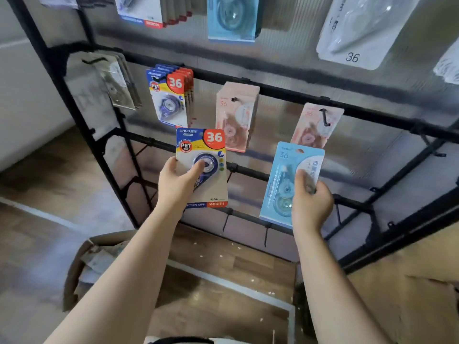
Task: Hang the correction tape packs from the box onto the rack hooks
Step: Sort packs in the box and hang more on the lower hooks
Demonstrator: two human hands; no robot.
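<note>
A person stands facing a black wire rack [273, 91], a correction tape pack in each raised hand. The left hand [177, 183] grips a blue, yellow and red pack [202, 155], thumb across its front. The right hand [310, 202] pinches a light blue pack [285, 180]. Matching and pink packs [236, 115] hang on hooks above. A cardboard box [82, 266] sits on the floor, lower left.
</note>
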